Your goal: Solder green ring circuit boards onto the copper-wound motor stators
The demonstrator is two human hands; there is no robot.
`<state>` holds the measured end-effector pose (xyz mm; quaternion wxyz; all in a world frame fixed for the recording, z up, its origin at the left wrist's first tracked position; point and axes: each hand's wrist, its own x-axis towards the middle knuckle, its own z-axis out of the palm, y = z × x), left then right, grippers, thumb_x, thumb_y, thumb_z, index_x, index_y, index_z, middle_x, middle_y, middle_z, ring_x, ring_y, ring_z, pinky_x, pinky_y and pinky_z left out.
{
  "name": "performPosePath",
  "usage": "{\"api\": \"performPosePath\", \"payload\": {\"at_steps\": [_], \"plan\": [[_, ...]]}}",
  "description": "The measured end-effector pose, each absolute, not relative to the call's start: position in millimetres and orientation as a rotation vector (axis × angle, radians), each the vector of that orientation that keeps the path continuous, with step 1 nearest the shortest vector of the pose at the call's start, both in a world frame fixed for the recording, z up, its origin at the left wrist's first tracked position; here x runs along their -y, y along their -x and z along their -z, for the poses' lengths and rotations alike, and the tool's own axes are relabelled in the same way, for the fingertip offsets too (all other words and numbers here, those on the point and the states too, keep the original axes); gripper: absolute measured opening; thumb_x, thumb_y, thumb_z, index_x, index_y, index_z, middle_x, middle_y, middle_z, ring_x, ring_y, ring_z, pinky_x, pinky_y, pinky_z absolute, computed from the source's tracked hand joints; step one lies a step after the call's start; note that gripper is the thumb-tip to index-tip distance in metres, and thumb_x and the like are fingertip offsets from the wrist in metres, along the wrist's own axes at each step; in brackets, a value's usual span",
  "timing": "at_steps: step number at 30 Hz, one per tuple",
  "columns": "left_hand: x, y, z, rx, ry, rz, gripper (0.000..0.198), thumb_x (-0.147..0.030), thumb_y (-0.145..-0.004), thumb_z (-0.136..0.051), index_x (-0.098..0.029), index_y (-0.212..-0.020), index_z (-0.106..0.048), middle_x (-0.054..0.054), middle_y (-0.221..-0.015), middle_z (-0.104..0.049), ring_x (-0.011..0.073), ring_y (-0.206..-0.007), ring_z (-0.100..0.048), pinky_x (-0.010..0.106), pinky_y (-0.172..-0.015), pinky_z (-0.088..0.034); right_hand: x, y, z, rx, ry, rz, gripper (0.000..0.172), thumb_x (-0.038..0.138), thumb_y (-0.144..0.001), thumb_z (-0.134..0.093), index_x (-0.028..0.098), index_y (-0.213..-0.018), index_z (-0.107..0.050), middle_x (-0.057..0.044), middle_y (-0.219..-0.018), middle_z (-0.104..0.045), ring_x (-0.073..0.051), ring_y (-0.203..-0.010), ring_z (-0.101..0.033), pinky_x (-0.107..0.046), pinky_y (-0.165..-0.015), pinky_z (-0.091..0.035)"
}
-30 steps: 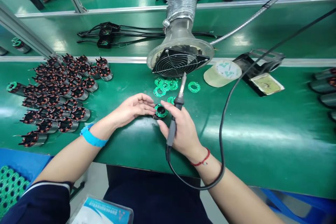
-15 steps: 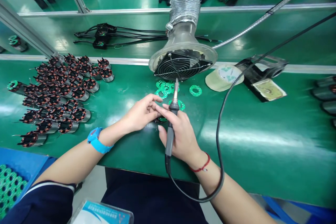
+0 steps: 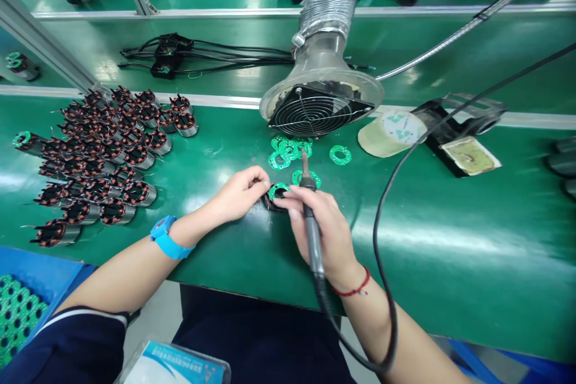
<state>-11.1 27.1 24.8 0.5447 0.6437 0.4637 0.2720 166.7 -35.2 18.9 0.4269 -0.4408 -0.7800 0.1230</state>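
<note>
In the head view my left hand (image 3: 238,195) has its fingers curled and pinched at the left side of a motor stator (image 3: 270,204), which stands on the bench. A green ring-shaped circuit board (image 3: 273,193) lies on top of that stator. My right hand (image 3: 332,237) is wrapped round a soldering iron (image 3: 314,243), its tip pointing away from me, toward the fan. The right fingertips reach the stator's right side and partly cover it. Just beyond my hands lies a loose green ring board (image 3: 297,177), partly behind the iron.
Rows of copper-wound stators (image 3: 108,159) stand at left. A fume extractor (image 3: 315,111) hangs over more ring boards (image 3: 279,160). A tape roll (image 3: 391,132) and an iron stand with sponge (image 3: 470,156) sit at right. The iron's black cable (image 3: 377,234) loops beside my right forearm.
My hands have moved apart, the right hand and soldering iron shifting to the right. The stator and the green ring board on it now show between them.
</note>
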Motion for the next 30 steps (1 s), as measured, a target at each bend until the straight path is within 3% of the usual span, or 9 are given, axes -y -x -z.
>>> {"api": "performPosePath", "payload": {"at_steps": [4,8,10,17,25,30], "plan": [[-27.4,8.8,-23.4,-1.163,-1.596,-0.618,0.01,-0.02,-0.087,-0.047,-0.017,-0.079,-0.05,-0.005,-0.067,-0.05,0.0094,-0.062,-0.049,0.022,-0.059,-0.037,40.6,-176.1,-13.6,1.685,1.155,-0.407,0.044,0.02,-0.094,-0.052,0.026,-0.138,-0.047,-0.001,-0.083,-0.076,-0.021,-0.081,-0.073,-0.041,-0.08,-0.058],[-26.6,6.4,-27.1,-1.25,-1.647,-0.608,0.009,-0.018,-0.086,-0.047,-0.017,-0.077,-0.05,-0.005,-0.066,-0.051,0.009,-0.06,-0.046,0.022,-0.056,-0.034,47.2,-185.1,-6.0,1.401,1.132,-0.468,0.024,0.027,-0.092,-0.057,0.024,-0.114,-0.066,-0.003,-0.091,-0.073,-0.015,-0.063,-0.07,-0.029,-0.053,-0.056],[-25.9,5.3,-29.6,-1.279,-1.707,-0.616,0.01,-0.015,-0.085,-0.048,-0.018,-0.075,-0.049,-0.006,-0.065,-0.049,0.009,-0.059,-0.044,0.022,-0.056,-0.032,48.7,-187.1,-4.3,1.365,1.101,-0.465,0.018,0.027,-0.091,-0.058,0.023,-0.105,-0.07,-0.002,-0.088,-0.072,-0.012,-0.056,-0.067,-0.025,-0.047,-0.053],[-25.2,3.5,-29.5,-1.31,-2.044,-0.678,0.018,-0.008,-0.08,-0.048,-0.018,-0.067,-0.043,-0.004,-0.065,-0.046,0.0105,-0.061,-0.04,0.024,-0.06,-0.032,48.5,-189.1,-5.2,1.477,1.139,-0.481,0.017,0.027,-0.09,-0.058,0.024,-0.1,-0.071,-0.001,-0.084,-0.072,-0.013,-0.056,-0.065,-0.031,-0.059,-0.057],[-27.7,6.0,-30.0,-1.309,-2.163,-0.59,0.016,-0.01,-0.082,-0.045,-0.019,-0.068,-0.044,-0.003,-0.066,-0.045,0.0124,-0.063,-0.04,0.026,-0.061,-0.031,48.1,-191.8,-3.2,1.496,1.132,-0.472,0.018,0.029,-0.09,-0.057,0.024,-0.1,-0.071,0.0,-0.074,-0.07,-0.014,-0.055,-0.065,-0.032,-0.059,-0.057],[-29.8,7.9,-32.0,-1.279,-2.227,-0.519,0.016,-0.011,-0.084,-0.044,-0.019,-0.07,-0.046,-0.001,-0.07,-0.047,0.0142,-0.069,-0.044,0.027,-0.064,-0.034,47.3,-188.9,-4.5,1.443,1.163,-0.447,0.02,0.029,-0.09,-0.059,0.023,-0.107,-0.068,-0.004,-0.089,-0.073,-0.016,-0.061,-0.069,-0.032,-0.057,-0.059]]}}
